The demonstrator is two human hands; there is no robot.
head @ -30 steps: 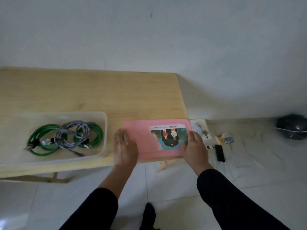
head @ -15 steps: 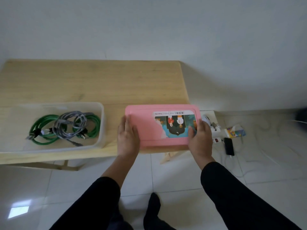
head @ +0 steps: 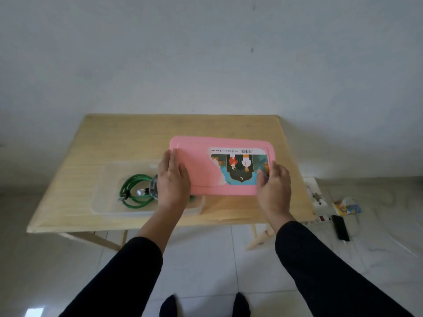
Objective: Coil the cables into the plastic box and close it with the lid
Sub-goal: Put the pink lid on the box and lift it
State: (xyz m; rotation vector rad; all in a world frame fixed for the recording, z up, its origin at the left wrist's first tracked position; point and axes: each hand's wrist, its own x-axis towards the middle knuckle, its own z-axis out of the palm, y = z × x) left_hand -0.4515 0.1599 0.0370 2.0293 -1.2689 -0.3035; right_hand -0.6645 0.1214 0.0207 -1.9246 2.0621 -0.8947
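A pink lid (head: 201, 165) with a colourful sticker is held in the air above the wooden table (head: 128, 138), tilted a little. My left hand (head: 172, 179) grips its left end and my right hand (head: 273, 186) grips its right end. The clear plastic box (head: 107, 197) stands on the table at the front left, its right part hidden behind my left hand and the lid. Inside it lies a coiled green cable (head: 135, 191). A grey braided cable (head: 153, 188) shows only at its edge beside my left hand.
The table's front edge runs just before the box. On the floor to the right lie a white power strip (head: 317, 195), a black phone (head: 340, 227) and a small colourful packet (head: 346, 206). A white wall stands behind the table.
Both hands have lifted the pink lid off the table's right front and carried it left, so its left end now overlaps the box. The view has swung left and further back.
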